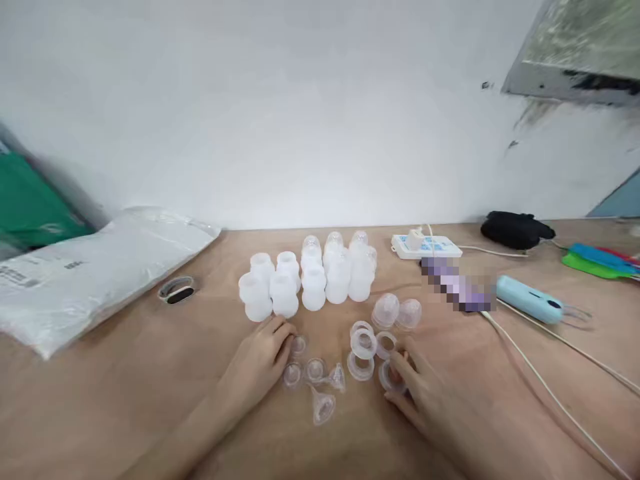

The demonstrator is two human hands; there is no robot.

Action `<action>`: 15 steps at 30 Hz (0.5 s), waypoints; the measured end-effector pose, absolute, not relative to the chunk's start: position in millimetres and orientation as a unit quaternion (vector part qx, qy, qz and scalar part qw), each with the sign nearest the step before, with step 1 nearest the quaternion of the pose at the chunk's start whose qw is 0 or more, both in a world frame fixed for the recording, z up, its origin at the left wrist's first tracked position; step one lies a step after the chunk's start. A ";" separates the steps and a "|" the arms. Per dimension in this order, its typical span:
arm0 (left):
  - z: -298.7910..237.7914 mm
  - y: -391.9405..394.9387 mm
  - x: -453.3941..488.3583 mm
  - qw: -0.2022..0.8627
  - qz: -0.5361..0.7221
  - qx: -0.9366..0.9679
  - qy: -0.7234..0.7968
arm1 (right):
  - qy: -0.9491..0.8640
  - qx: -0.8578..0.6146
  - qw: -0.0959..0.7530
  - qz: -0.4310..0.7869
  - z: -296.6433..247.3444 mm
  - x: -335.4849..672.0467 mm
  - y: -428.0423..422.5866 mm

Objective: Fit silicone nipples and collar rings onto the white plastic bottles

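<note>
Several small white bottles [310, 280] stand grouped at the middle of the wooden table [125, 387]. In front of them lie clear nipples [320, 383], clear rings [364, 347] and two clear domed caps [397, 312]. My left hand [257, 363] rests on the table beside the nipples, fingers curled, its fingertips by one nipple near the bottles. My right hand [430, 393] lies to the right, its fingertips on a clear ring [393, 380] at the edge of the ring pile.
A white plastic bag [95, 273] lies at the left with a small dark ring [177, 291] beside it. On the right are a power strip [425, 247], a black pouch [515, 230], a light blue device [530, 300], white cables [550, 393] and coloured items [597, 261].
</note>
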State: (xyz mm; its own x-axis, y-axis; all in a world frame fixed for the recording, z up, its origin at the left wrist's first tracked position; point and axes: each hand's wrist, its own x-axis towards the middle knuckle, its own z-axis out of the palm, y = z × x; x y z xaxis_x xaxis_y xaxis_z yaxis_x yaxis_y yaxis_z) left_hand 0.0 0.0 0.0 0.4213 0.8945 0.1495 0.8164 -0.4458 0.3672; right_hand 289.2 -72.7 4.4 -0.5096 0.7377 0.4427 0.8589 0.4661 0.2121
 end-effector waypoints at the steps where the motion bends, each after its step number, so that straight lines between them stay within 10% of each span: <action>1: -0.1 -0.6 0.2 0.119 0.164 0.834 0.513 | -0.846 -0.466 0.146 -0.213 7.5 288.9 -71.2; 15: 1.3 -2.9 1.5 0.117 0.190 0.835 0.502 | -0.841 -0.494 0.180 -0.131 27.5 288.7 -55.7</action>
State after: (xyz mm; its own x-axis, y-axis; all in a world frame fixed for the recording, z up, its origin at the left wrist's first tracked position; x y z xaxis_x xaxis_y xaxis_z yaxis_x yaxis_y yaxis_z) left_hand 1.5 -2.9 1.3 0.4235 0.8835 0.2001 0.7947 -0.4683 0.3862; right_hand 288.7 -55.7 27.5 -0.4481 0.7832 0.4310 0.8771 0.4784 0.0426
